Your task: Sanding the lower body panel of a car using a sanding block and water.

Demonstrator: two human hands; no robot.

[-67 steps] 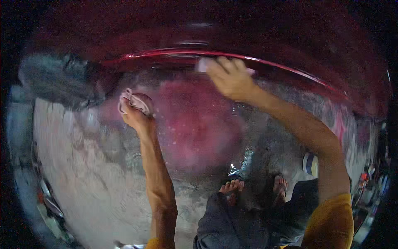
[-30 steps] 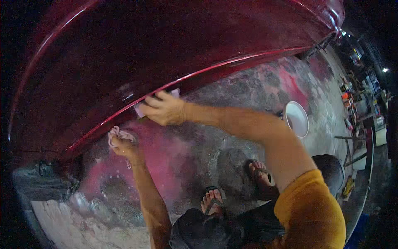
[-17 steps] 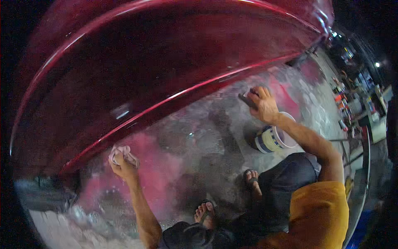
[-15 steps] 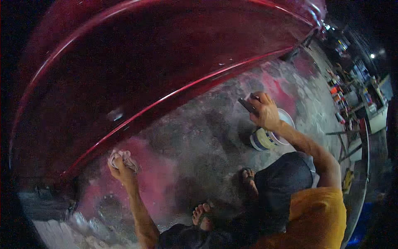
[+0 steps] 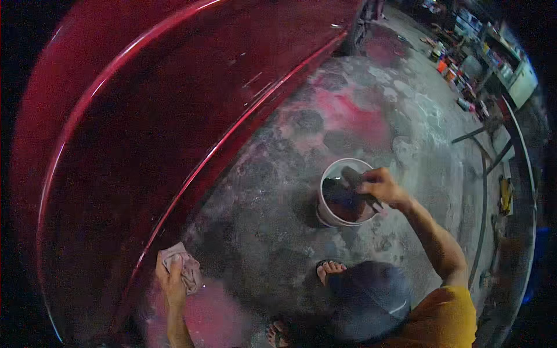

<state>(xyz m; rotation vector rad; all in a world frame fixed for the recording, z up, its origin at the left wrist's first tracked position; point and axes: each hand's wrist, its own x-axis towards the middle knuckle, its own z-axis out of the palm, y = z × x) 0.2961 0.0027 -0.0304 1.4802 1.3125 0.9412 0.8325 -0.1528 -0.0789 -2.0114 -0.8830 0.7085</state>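
Note:
My left hand (image 5: 169, 279) is closed around a crumpled pale pink rag (image 5: 190, 272), close to the lower edge of a glossy dark red vehicle panel (image 5: 145, 151). To the right, my right hand (image 5: 385, 189) reaches over the rim of a white bucket (image 5: 326, 216). Its fingers grip a dark, flat block (image 5: 353, 176), whose exact kind I cannot make out. Dark liquid (image 5: 342, 194) shows inside the bucket, below the block. Whether the block touches the liquid is hard to tell.
The concrete floor (image 5: 261, 185) has pink and red stains (image 5: 348, 116). A metal frame (image 5: 484, 151) stands at the right. Beyond it, bottles and cans (image 5: 449, 72) crowd the floor by a shelf (image 5: 502, 58). My sandalled feet (image 5: 329, 268) are near the bucket.
My view has turned toward the right. The right hand has lowered the dark block from above the floor to the bucket's mouth. The left hand still grips the rag beside the panel.

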